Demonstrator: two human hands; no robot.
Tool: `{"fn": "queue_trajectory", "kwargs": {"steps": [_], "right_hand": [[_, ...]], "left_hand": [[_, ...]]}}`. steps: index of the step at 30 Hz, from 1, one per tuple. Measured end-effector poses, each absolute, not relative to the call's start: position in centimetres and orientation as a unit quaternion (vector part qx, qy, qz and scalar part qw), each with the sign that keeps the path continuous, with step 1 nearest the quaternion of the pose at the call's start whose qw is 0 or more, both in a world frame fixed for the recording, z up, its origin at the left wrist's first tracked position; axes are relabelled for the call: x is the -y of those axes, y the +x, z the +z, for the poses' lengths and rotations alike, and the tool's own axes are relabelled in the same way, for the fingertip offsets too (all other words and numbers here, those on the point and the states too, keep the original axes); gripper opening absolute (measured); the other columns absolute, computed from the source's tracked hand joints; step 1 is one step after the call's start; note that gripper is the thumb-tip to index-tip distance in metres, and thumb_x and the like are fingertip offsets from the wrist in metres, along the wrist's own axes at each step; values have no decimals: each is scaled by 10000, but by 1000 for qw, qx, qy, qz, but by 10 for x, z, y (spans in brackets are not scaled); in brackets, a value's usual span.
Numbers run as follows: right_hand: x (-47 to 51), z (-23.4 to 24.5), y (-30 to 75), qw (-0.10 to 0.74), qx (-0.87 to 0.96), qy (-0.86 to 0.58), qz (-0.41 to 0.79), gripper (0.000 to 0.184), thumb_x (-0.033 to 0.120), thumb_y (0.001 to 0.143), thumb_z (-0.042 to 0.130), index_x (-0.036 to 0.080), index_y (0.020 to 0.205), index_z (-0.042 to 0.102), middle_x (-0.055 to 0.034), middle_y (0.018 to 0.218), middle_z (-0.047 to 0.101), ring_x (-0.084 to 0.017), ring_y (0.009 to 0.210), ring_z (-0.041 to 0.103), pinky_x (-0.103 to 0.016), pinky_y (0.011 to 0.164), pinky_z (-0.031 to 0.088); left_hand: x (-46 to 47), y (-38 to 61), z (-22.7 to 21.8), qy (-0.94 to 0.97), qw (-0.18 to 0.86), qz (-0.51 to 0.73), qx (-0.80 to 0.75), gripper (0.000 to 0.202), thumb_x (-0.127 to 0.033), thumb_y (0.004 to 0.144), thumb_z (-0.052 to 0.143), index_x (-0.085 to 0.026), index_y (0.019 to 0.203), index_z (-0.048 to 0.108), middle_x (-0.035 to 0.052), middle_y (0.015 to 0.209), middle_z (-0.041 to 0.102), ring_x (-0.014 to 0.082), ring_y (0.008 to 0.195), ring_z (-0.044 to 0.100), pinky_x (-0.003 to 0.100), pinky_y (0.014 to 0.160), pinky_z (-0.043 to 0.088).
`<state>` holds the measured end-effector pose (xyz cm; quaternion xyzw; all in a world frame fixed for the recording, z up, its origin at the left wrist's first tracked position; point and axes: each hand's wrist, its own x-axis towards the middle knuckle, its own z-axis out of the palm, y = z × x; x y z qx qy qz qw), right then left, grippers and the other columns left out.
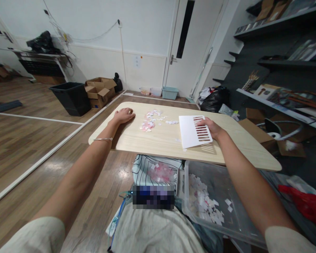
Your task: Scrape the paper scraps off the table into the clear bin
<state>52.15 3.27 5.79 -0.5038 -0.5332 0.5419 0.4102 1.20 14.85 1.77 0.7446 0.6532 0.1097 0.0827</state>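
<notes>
My right hand grips a flat white plastic scraper with a row of slots along one side, held just above the light wooden tabletop. My left hand rests palm down on the tabletop's left part, fingers loosely curled and holding nothing. Between the hands, toward the far edge, lies a scatter of small pink and white paper scraps. A few stray scraps lie near the scraper.
Below the table's near edge stands a clear plastic bin with several paper scraps inside. More scraps lie on striped cloth on my lap. Cardboard boxes, a black bin and shelves surround the area.
</notes>
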Motion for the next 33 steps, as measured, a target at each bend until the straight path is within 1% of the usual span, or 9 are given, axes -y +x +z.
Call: {"fn": "queue_trajectory", "kwargs": {"steps": [4, 7, 10, 14, 17, 21, 25, 28, 33], "right_hand": [[-28, 60, 524, 394, 531, -509, 551, 298, 251, 647, 894, 238, 921, 778, -56, 723, 842, -257, 594, 753, -351, 600, 637], [-29, 61, 524, 417, 522, -508, 545, 299, 266, 642, 889, 235, 926, 801, -58, 750, 861, -259, 616, 774, -347, 599, 646], [-32, 61, 523, 437, 517, -508, 533, 270, 262, 636, 887, 244, 886, 786, -44, 710, 836, -249, 589, 755, -337, 581, 630], [-35, 61, 526, 409, 517, -521, 542, 260, 224, 593, 881, 241, 822, 759, -55, 678, 821, -249, 560, 734, -347, 570, 628], [-33, 61, 532, 384, 516, -533, 549, 266, 208, 581, 865, 231, 827, 766, -70, 673, 819, -258, 531, 718, -363, 549, 615], [-31, 60, 539, 378, 514, -538, 551, 279, 207, 598, 844, 231, 868, 779, -52, 648, 789, -269, 509, 703, -393, 561, 615], [-32, 60, 539, 407, 509, -528, 545, 266, 234, 601, 861, 236, 853, 775, -60, 676, 791, -264, 553, 712, -399, 607, 626], [-37, 58, 534, 459, 490, -525, 523, 238, 270, 666, 872, 261, 885, 778, -40, 676, 776, -288, 625, 746, -424, 679, 669], [-40, 54, 523, 494, 494, -525, 487, 260, 234, 687, 899, 260, 920, 785, -39, 708, 800, -315, 721, 810, -423, 749, 699]], "left_hand": [[-147, 12, 18, 741, 88, 121, -654, 654, -578, 1171, 519, -315, 1695, 810, 149, 1934, 706, 452, 1843, 562, 674, 1470, 464], [-147, 12, 18, 741, 88, 127, -654, 627, -588, 1151, 562, -346, 1659, 838, 129, 1878, 757, 469, 1807, 594, 670, 1455, 478], [-149, 12, 17, 741, 85, 127, -653, 641, -591, 1146, 570, -348, 1677, 835, 133, 1883, 753, 474, 1799, 601, 675, 1446, 489], [-149, 13, 17, 743, 81, 128, -652, 650, -568, 1155, 555, -333, 1697, 826, 145, 1900, 741, 480, 1798, 608, 700, 1437, 504], [-148, 13, 18, 742, 81, 119, -655, 632, -573, 1173, 538, -325, 1676, 828, 138, 1911, 731, 458, 1810, 597, 661, 1435, 510], [-148, 12, 18, 738, 81, 118, -659, 591, -617, 1179, 560, -347, 1619, 848, 111, 1890, 748, 446, 1796, 601, 621, 1428, 515], [-149, 12, 18, 740, 83, 115, -657, 595, -602, 1184, 549, -342, 1633, 841, 114, 1901, 740, 448, 1807, 592, 632, 1435, 509], [-148, 12, 19, 744, 82, 119, -652, 612, -569, 1173, 552, -333, 1663, 833, 126, 1888, 753, 457, 1802, 601, 660, 1432, 514], [-148, 11, 18, 746, 83, 125, -649, 614, -565, 1167, 561, -319, 1654, 844, 136, 1862, 770, 485, 1786, 611, 687, 1455, 486]]}}
